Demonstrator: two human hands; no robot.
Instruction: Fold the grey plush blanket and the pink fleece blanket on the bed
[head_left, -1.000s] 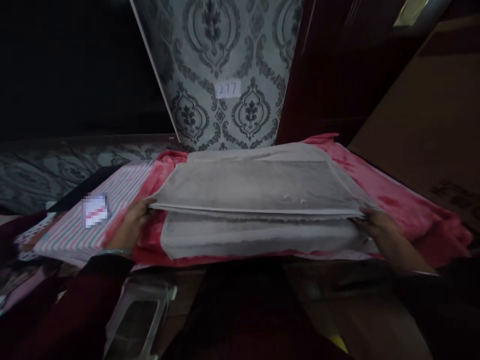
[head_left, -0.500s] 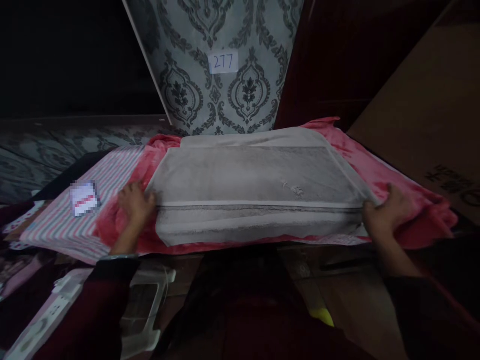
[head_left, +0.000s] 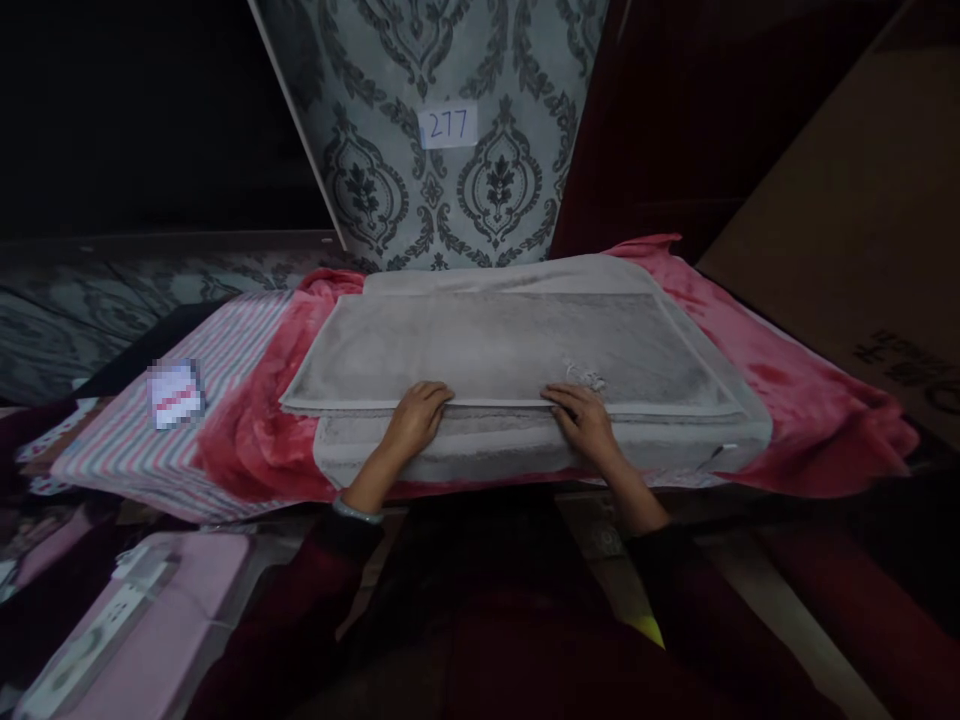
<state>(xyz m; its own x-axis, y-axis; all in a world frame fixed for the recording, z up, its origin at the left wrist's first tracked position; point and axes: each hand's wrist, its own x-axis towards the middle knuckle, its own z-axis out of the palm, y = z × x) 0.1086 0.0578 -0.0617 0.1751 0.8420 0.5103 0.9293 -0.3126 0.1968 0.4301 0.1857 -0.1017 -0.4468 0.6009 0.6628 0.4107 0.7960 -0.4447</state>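
Note:
A folded grey bath towel (head_left: 495,340) with a pale hem and a small white motif lies across a red plush blanket (head_left: 255,450). My left hand (head_left: 416,420) is at the front edge of its top layer, left of the middle, fingers over the hem and thumb mostly hidden. To the right of the motif's left edge, my right hand (head_left: 589,425) pinches the same hem, fingers above and thumb below. Lower folds of the towel show under the top layer, and a small tag (head_left: 726,450) sticks out near the front right corner.
Striped cloth (head_left: 172,450) lies at the left, bearing a small blurred packet (head_left: 176,395). Behind are patterned wallpaper with a paper label (head_left: 448,125) and a dark screen (head_left: 135,120). A cardboard box (head_left: 862,200) stands right. A power strip (head_left: 97,640) rests on a pink surface (head_left: 187,630) lower left.
Both my hands have moved inward from the towel's left and right front corners to the middle of its front edge. The top layer's left corner now lies out over the red blanket.

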